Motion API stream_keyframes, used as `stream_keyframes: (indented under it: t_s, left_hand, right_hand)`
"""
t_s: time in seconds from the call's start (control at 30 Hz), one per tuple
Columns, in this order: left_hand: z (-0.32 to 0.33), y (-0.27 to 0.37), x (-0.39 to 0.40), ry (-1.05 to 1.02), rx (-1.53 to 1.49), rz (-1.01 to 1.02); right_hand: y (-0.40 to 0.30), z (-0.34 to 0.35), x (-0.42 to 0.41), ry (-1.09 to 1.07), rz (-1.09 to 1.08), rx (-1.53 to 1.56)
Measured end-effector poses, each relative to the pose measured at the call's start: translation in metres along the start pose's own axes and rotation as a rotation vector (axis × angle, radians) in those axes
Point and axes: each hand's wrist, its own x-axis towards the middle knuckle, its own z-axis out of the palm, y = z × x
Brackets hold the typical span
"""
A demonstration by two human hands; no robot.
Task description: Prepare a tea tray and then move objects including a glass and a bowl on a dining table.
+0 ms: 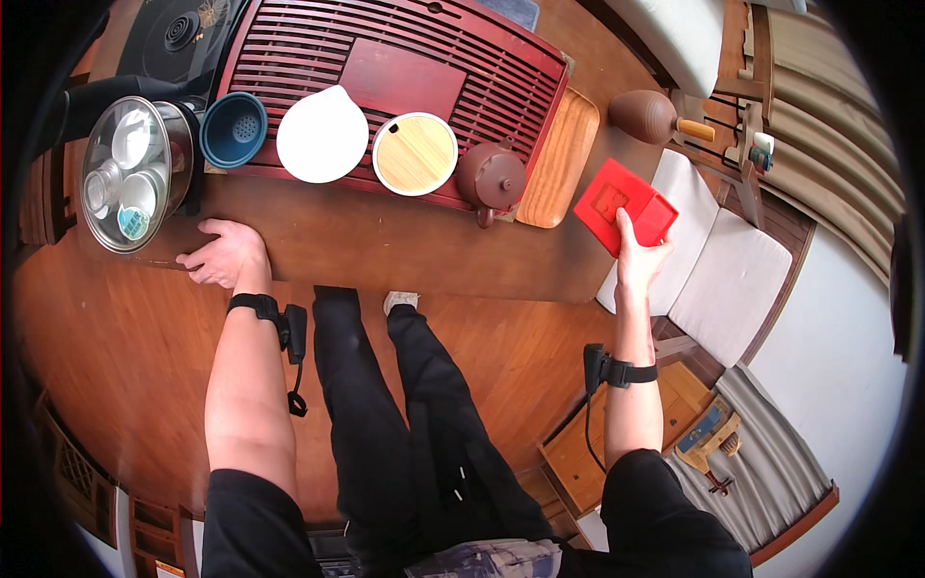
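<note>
My right hand [641, 264] holds a red box or packet [603, 199] by its near side, above the right end of the wooden table [405, 246]. The thumb lies across its face, and the other fingers are hidden beneath it. At the table's front edge rests my left hand [227, 254], holding nothing, its fingers apart. Close to it is a round vessel with a clear rim [160, 130], with several small cups and a glass jar inside. Along the tea tray [405, 76] stand a dark blue strainer cup [233, 130], a white pouring dish [322, 137], a wood-lidded white canister [415, 154] and a brown clay teapot [491, 177].
A wooden serving board [560, 159] lies right of the tea tray, with a brown ceramic vase [643, 118] beyond it. A black induction cooktop [170, 40] is at the far left. Cushioned seats [730, 282] and a small wooden cabinet [614, 448] stand to the right.
</note>
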Motion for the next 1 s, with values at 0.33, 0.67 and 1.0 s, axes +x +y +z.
stream_keyframes:
  t_s: [0.33, 0.67, 1.0]
  left_hand:
    - [0.001, 0.000, -0.002, 0.006, 0.014, -0.020]
    - [-0.001, 0.001, 0.000, 0.004, 0.000, -0.014]
    - [0.000, 0.001, -0.006, 0.000, 0.001, 0.001]
  right_hand:
    - [-0.041, 0.034, -0.027, -0.223, -0.047, 0.056]
    - [-0.054, 0.042, -0.024, -0.177, -0.245, -0.184]
    - [-0.061, 0.073, -0.003, -0.104, -0.518, -0.212]
